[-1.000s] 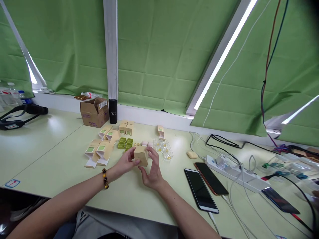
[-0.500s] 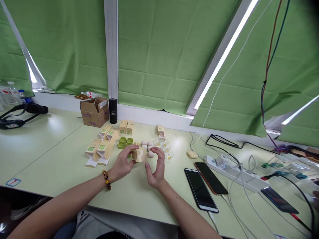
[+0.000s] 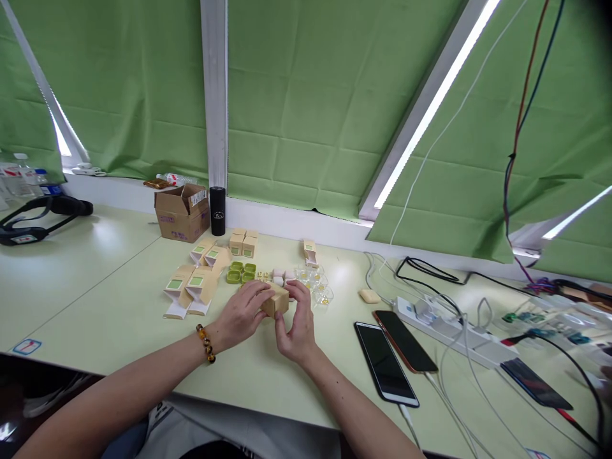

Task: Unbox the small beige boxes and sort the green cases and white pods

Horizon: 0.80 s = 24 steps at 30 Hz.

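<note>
A small tan cardboard box is held just above the table between both hands. My left hand, with a beaded bracelet at the wrist, grips its left side and top. Thumb and fingers of my right hand close on its right end. Behind the box lie green square cups, small yellowish pieces, pinkish-white rounded pieces partly hidden by my hands, and clear plastic pieces. Open folded cartons with green labels lie to the left; several closed boxes stand further back.
A brown cardboard carton and a black bottle stand at the back. One more open carton is behind the clear pieces. On the right lie phones, a power strip, cables and a beige lump. A black headset lies far left.
The box has turned and tilted in my hands, showing a different face. My right fingers have come in from beside it onto its right end; my left fingers have moved over its top.
</note>
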Each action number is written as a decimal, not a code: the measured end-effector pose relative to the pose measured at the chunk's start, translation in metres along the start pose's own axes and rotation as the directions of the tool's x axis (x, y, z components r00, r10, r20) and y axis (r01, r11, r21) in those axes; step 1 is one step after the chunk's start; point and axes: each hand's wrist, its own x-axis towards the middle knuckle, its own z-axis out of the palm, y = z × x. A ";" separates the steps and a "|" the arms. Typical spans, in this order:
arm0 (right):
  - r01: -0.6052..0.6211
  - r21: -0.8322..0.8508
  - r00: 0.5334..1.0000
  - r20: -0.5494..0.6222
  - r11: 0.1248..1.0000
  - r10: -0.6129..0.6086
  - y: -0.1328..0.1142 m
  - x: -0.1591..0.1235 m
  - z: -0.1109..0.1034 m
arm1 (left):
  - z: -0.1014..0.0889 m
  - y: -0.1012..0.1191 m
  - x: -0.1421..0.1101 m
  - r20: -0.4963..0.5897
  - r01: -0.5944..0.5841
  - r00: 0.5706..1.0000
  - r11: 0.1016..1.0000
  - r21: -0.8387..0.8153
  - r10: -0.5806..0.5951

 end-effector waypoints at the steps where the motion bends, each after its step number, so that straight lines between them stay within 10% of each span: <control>1: 0.002 -0.009 1.000 0.004 1.000 -0.002 0.000 0.000 0.000 | -0.001 0.000 0.000 0.010 -0.007 1.000 1.000 0.017 0.007; 24: -0.077 0.027 0.997 0.033 0.997 0.076 0.008 -0.005 0.004 | 0.002 0.002 -0.002 0.111 0.074 0.991 0.997 -0.016 -0.072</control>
